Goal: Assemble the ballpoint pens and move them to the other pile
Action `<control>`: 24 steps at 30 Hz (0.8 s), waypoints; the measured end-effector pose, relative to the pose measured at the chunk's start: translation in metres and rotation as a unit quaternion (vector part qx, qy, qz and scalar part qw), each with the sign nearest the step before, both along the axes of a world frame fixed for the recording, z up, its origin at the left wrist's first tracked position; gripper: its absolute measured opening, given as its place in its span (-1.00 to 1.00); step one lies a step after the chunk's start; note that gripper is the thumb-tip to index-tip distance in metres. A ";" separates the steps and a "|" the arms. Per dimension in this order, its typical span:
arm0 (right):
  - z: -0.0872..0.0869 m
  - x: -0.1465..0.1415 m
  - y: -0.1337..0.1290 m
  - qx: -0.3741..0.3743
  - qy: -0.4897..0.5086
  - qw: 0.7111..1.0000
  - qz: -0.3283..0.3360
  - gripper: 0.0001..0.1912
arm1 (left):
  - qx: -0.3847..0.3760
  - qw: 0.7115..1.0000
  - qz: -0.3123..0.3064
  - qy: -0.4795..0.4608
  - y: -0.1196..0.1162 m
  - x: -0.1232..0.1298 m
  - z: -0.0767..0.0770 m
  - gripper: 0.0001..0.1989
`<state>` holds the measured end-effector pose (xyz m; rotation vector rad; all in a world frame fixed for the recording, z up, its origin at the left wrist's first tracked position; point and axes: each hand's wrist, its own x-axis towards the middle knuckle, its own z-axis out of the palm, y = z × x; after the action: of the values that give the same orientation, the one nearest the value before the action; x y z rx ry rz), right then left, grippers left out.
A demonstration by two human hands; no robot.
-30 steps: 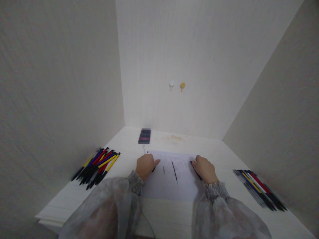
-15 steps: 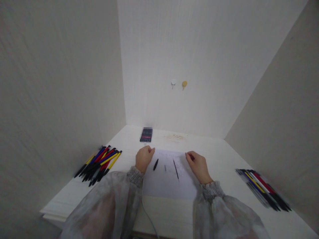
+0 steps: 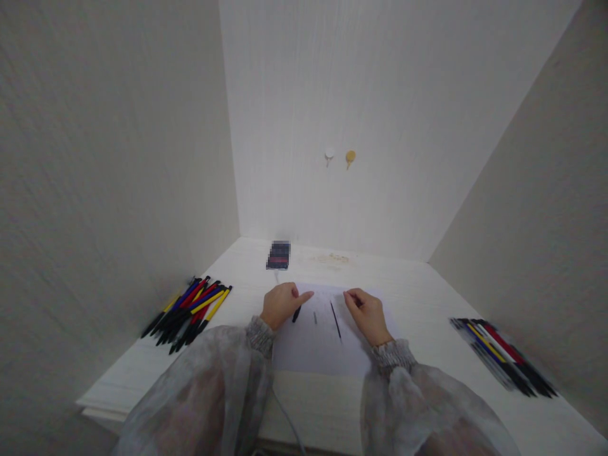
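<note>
A white sheet of paper [image 3: 313,354] lies on the white table [image 3: 418,297]. On it are a short black pen part [image 3: 296,314], a small grey piece [image 3: 315,318] and a thin dark refill [image 3: 335,320]. Above the black part, partly covering it, is my left hand [image 3: 281,303], its thumb stretched toward the middle and nothing visible in it. My right hand [image 3: 367,311] is over the sheet's right side, right of the refill, with thumb and forefinger pinched; anything between the fingertips is too small to make out.
A pile of coloured pens [image 3: 194,310] lies at the left, and a row of pens [image 3: 503,358] at the right. A phone [image 3: 278,255] stands near the back wall, which carries a white hook [image 3: 329,154] and a yellow hook [image 3: 350,156]. A cable [image 3: 287,418] runs off the front edge.
Both hands have moved inward over the paper, closer together. My left thumb has stretched out, and that hand now covers part of the black piece.
</note>
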<state>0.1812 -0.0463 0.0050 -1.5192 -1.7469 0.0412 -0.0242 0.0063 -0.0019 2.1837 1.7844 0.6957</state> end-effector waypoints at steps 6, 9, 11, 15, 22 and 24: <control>-0.004 -0.013 -0.001 -0.059 -0.037 0.997 0.038 -0.71 | -0.023 0.996 -0.036 0.084 -0.002 -0.001 -0.005 -0.57; -0.006 -0.026 -0.005 -0.076 -0.089 0.991 0.061 -0.76 | -0.021 0.995 -0.038 0.090 -0.001 -0.001 -0.007 -0.68; -0.007 -0.037 -0.008 -0.081 -0.127 0.986 0.068 -0.76 | -0.015 0.997 -0.028 0.074 -0.001 0.000 -0.007 -0.72; -0.011 -0.053 -0.009 -0.084 -0.199 0.974 0.067 -0.75 | 0.018 0.997 -0.014 -0.067 0.002 0.003 -0.005 -0.70; -0.019 -0.051 -0.003 -0.110 -0.260 0.958 0.050 -0.83 | -0.124 0.840 -0.063 -0.525 0.011 0.012 -0.013 -0.74; -0.020 -0.049 -0.002 -0.113 -0.265 0.957 0.046 -0.82 | -0.164 0.765 -0.070 -0.619 0.010 0.014 -0.014 -0.81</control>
<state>0.1324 -0.0486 -0.0145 -1.7189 -2.3020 -0.1357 -0.0103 0.0167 -0.0154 1.0340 0.8784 1.2391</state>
